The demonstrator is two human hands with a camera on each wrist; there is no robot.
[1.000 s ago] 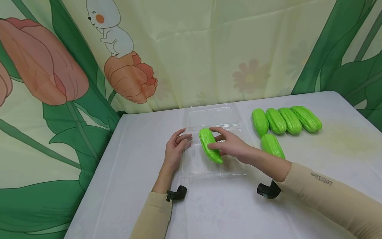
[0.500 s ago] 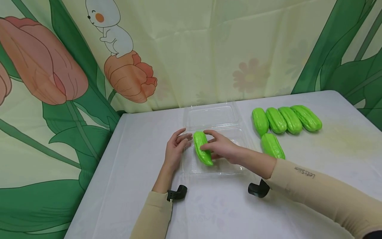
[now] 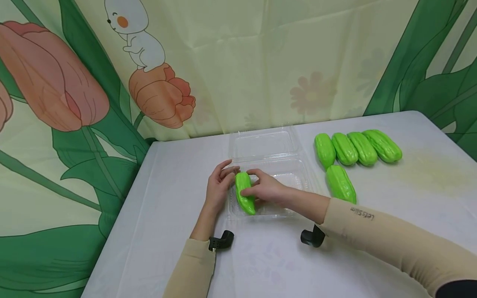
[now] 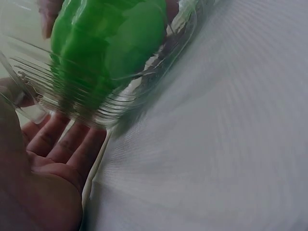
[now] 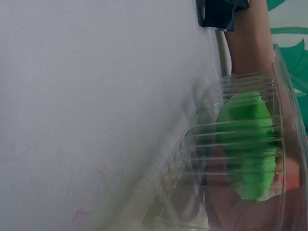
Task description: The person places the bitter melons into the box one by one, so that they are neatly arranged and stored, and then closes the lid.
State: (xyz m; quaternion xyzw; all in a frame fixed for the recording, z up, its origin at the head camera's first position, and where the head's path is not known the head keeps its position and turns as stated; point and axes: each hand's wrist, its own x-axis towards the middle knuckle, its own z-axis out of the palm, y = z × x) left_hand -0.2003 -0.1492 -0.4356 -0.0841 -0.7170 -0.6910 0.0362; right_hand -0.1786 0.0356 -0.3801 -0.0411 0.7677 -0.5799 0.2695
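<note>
A clear plastic clamshell container [image 3: 296,182] lies open on the table, its lid [image 3: 264,145] folded back. My right hand [image 3: 249,184] grips a green toy gourd [image 3: 244,198] and holds it low in the tray's left end. My left hand [image 3: 228,173] rests with fairly straight fingers against the tray's left wall. In the left wrist view the gourd [image 4: 106,43] shows through the ribbed wall, with my left fingers [image 4: 67,144] lying along it. The right wrist view shows the gourd [image 5: 248,144] inside the container [image 5: 202,144].
Several more green gourds [image 3: 357,149] lie in a row at the right back of the white table [image 3: 410,186], with one [image 3: 340,183] in front of them beside my right forearm. A flowered curtain [image 3: 93,82] hangs behind and to the left.
My right hand has carried the gourd leftward and down, from the middle of the tray to its left end beside my left hand. The left hand has stayed put.
</note>
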